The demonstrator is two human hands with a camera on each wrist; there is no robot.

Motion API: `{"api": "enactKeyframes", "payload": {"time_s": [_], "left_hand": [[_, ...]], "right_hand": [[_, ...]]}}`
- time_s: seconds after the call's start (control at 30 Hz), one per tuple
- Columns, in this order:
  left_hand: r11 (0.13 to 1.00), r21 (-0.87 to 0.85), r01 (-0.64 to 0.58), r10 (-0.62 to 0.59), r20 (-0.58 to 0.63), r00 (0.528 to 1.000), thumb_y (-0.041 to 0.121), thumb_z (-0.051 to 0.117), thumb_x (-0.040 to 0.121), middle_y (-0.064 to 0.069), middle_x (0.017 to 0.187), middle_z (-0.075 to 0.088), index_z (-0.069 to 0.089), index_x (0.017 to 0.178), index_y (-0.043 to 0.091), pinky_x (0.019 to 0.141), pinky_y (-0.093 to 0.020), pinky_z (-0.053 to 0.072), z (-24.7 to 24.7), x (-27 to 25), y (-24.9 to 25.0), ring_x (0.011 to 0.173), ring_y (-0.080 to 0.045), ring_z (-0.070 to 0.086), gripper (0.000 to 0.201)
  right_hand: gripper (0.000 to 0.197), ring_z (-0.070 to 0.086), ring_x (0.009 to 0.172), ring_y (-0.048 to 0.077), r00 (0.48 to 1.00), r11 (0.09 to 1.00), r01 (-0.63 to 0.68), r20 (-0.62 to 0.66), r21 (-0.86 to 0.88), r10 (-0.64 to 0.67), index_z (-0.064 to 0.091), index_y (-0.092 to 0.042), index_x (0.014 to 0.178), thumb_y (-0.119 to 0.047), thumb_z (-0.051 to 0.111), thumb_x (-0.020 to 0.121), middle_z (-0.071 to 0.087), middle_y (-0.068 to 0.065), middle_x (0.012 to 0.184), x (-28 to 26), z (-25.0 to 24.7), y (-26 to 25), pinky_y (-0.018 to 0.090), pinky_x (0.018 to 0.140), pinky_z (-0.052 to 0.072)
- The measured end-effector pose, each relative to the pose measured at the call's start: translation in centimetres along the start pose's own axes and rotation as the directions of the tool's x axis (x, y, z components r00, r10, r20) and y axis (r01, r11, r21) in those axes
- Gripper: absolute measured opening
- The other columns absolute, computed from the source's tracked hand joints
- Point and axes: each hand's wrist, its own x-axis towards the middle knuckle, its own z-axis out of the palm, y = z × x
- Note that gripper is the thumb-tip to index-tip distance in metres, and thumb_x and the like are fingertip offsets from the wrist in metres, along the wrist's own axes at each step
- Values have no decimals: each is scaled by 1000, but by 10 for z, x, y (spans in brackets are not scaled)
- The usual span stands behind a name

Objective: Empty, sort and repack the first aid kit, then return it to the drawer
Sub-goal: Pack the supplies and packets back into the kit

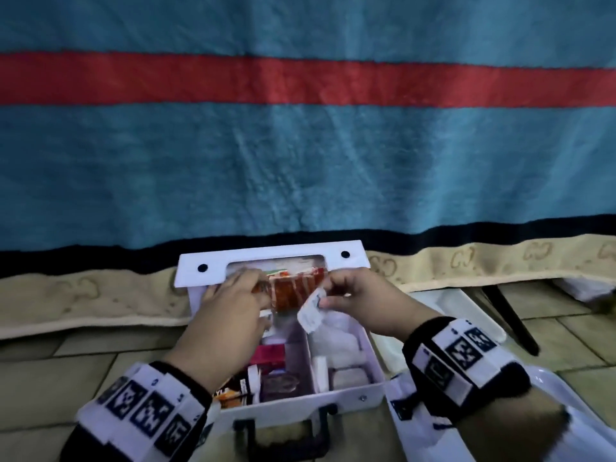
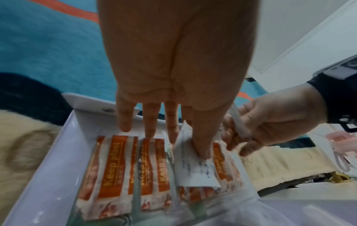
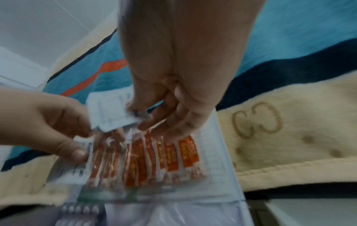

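Observation:
The white first aid box (image 1: 300, 405) stands open on the tiled floor, its lid (image 1: 266, 258) raised at the far side. Over its far half my left hand (image 1: 256, 285) pinches a clear pack of orange plasters (image 1: 293, 290) by the left edge. In the left wrist view its thumb presses a white sachet (image 2: 193, 166) onto the plaster pack (image 2: 115, 165). My right hand (image 1: 328, 295) pinches another white sachet (image 1: 311, 311) beside the pack. The right wrist view shows that sachet (image 3: 110, 113) held above the plasters (image 3: 154, 160).
The box compartments hold a pink carton (image 1: 271, 350), an orange-labelled bottle (image 1: 230, 393) and white gauze rolls (image 1: 336, 338). A blue blanket with a red stripe (image 1: 300, 161) hangs behind. A white tray (image 1: 460, 311) and a black leg (image 1: 513, 318) lie to the right.

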Motion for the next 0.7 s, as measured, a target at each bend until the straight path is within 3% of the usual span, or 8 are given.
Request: {"api": "enactKeyframes", "payload": {"time_s": [0.07, 0.13, 0.2, 0.37, 0.47, 0.57, 0.7], "left_hand": [[1000, -12, -11, 11, 8, 1000, 31, 59, 88, 7, 134, 39, 68, 99, 26, 106, -36, 28, -2, 0, 1, 126, -19, 37, 15], [1000, -23, 2, 0, 61, 998, 34, 56, 91, 10, 137, 33, 66, 100, 29, 111, -37, 22, -5, 0, 1, 130, -18, 30, 15], [1000, -31, -2, 5, 105, 995, 38, 54, 91, 13, 140, 29, 64, 100, 31, 113, -38, 20, -7, 0, -1, 134, -18, 26, 15], [998, -69, -15, 25, 143, 989, 41, 55, 90, 17, 140, 30, 65, 97, 32, 115, -38, 19, -12, 0, -5, 139, -13, 21, 15], [994, -108, -4, 23, 168, 986, 39, 57, 90, 16, 141, 31, 64, 93, 31, 117, -39, 15, -13, 1, -7, 144, -13, 13, 11], [987, -159, -16, 44, 173, 984, 38, 59, 89, 18, 143, 33, 66, 90, 31, 118, -41, 11, -11, 2, -12, 146, -8, 6, 10], [979, -204, -16, 48, 154, 987, 35, 59, 89, 18, 143, 36, 67, 90, 28, 119, -40, 14, -10, 2, -15, 145, -5, 6, 10]], "right_hand": [[3, 52, 57, 7, 981, 974, 95, -188, 206, -56, 62, 7, 80, 6, 63, 83, 57, 6, 66, 9, 2, -8, 18, 60, 45], [11, 52, 56, 9, 932, 946, 176, -354, 273, -72, 63, -1, 73, 5, 64, 83, 59, 5, 65, 19, 2, -13, 20, 58, 43], [20, 53, 54, 0, 900, 948, 204, -429, 243, -84, 65, -13, 68, 2, 68, 81, 61, -5, 61, 29, 2, -16, 14, 58, 42], [23, 55, 53, -9, 929, 995, 103, -358, 10, -92, 67, -24, 63, -7, 77, 74, 61, -17, 52, 42, 12, -17, 4, 56, 40], [4, 56, 59, -9, 939, 984, 86, -318, -154, -131, 74, -12, 74, -10, 77, 74, 58, -18, 62, 46, 14, -19, 4, 60, 40], [6, 55, 62, 0, 917, 988, 60, -383, -145, -112, 74, -11, 80, -13, 77, 75, 63, -8, 69, 49, 14, -21, 8, 62, 42], [6, 55, 57, -9, 900, 998, 50, -430, -47, -65, 71, -13, 77, -10, 76, 76, 62, -12, 66, 50, 15, -22, 5, 60, 44]]}}
